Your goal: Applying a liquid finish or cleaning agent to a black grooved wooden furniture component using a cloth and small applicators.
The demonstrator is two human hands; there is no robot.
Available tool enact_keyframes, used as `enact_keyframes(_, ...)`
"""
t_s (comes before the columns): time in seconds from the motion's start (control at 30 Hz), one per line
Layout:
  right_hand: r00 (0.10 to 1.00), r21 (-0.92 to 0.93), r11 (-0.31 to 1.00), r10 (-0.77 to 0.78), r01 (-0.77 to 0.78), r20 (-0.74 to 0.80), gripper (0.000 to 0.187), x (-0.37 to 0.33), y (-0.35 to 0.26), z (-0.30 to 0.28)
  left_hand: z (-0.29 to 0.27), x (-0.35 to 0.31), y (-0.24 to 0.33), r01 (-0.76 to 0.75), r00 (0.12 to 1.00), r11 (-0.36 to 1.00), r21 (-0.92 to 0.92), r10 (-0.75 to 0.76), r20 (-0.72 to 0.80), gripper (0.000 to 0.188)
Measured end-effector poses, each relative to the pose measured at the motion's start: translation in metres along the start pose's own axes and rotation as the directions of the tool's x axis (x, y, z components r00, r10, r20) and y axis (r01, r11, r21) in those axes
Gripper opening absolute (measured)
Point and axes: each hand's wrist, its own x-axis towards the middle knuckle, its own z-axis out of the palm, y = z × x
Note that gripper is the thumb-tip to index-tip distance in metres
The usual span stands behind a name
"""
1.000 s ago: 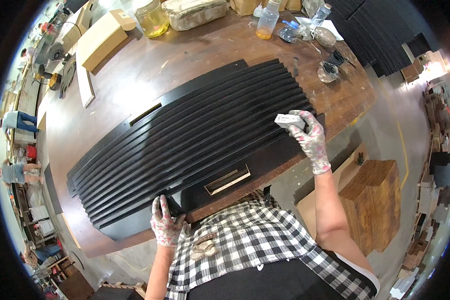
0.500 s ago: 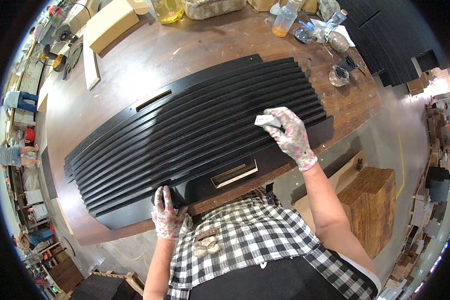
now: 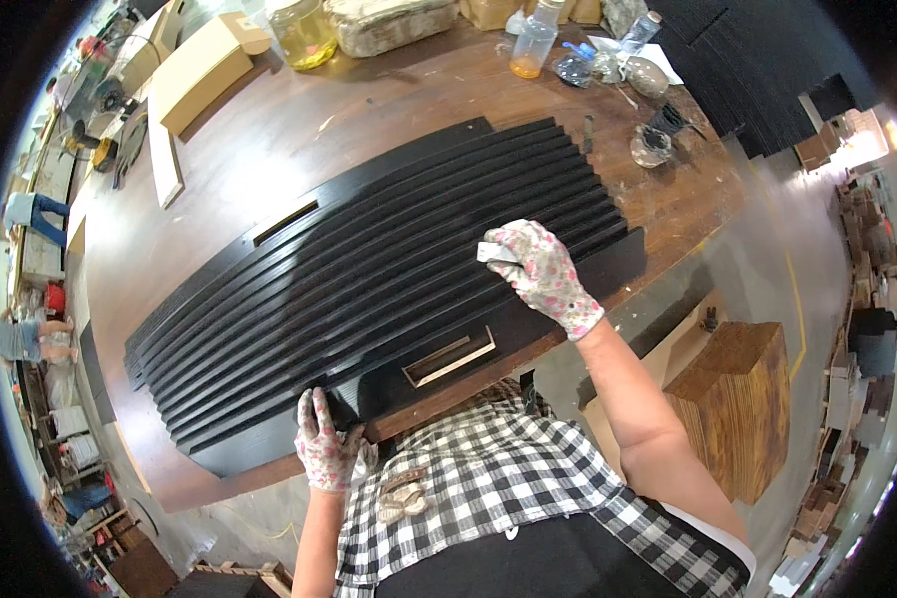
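Several long black wood-grained panels [image 3: 369, 229] lie overlapped like steps across a brown table. The front panel has a rectangular cut-out [image 3: 450, 359] near its lower edge. My right hand [image 3: 546, 274], in a flowered glove, pinches a small whitish block [image 3: 495, 252] just over the right half of the panels. Whether the block touches them I cannot tell. My left hand [image 3: 324, 448], gloved alike, rests at the near edge of the front panel, its fingers stretched out on the black surface and the thumb apart.
Along the table's far side stand a jar of yellow liquid [image 3: 302, 35], a wrapped block [image 3: 389, 22] and a bottle with orange liquid [image 3: 535, 40]. Cardboard boxes [image 3: 204, 75] lie far left. A stack of brown boards [image 3: 733, 409] stands right of me. People are in the left background.
The whole view has shifted a little. My right hand has moved slightly left over the panels with the whitish block. My left hand stays at the near panel edge.
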Motion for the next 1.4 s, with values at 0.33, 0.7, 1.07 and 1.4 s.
enact_keyframes(0.33, 0.995, -0.018, 0.995, 0.097, -0.098, -0.037, 0.026, -0.011, 0.043, -0.036, 0.005, -0.001, -0.001, 0.022, 1.0, 0.999, 0.035, -0.022, -0.017, 0.096)
enact_keyframes(0.7, 0.919, -0.025, 0.928, 0.364, -0.372, -0.154, 0.023, -0.032, 0.116, -0.1, 0.012, -0.004, -0.011, 0.027, 0.997, 0.995, 0.095, -0.021, -0.072, 0.102)
enact_keyframes(1.07, 0.91, 0.09, 0.938, 0.346, -0.334, -0.23, 0.021, -0.033, 0.091, -0.072, 0.009, -0.003, -0.012, 0.048, 0.998, 0.994, 0.103, -0.044, -0.039, 0.097)
enact_keyframes(1.4, 0.972, 0.11, 0.976, 0.2, -0.187, -0.124, 0.025, -0.01, 0.012, -0.004, -0.003, 0.003, -0.005, -0.07, 0.997, 0.996, -0.06, 0.071, 0.011, 0.087)
